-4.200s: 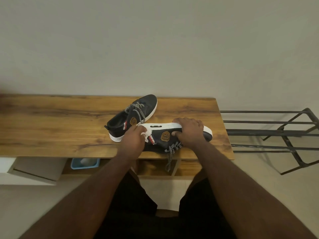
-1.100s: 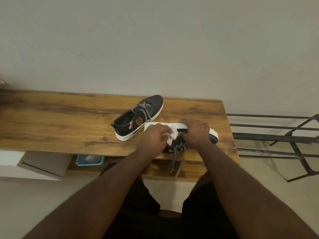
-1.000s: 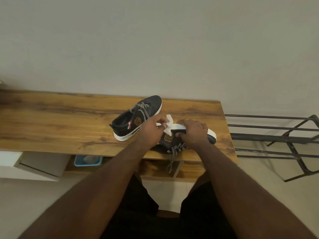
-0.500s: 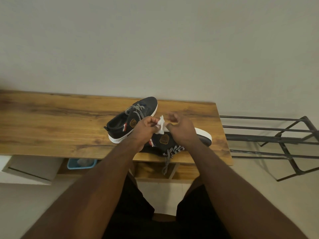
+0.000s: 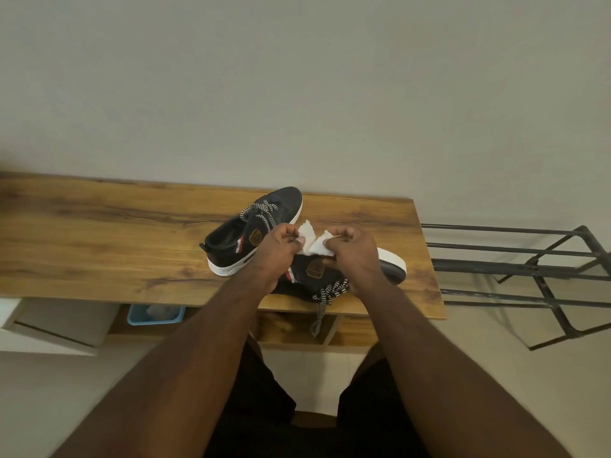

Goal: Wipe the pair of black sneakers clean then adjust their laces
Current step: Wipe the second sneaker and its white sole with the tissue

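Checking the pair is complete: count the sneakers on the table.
2. One sneaker stands upright behind the left hand; the other sneaker lies on its side under both hands.

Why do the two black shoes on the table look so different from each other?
The far sneaker stands upright on its white sole, while the near sneaker lies tipped on its side. The far sneaker's laces stay on top of it; the near sneaker's lace dangles over the wooden table edge. Both are black with white soles and brown badges.
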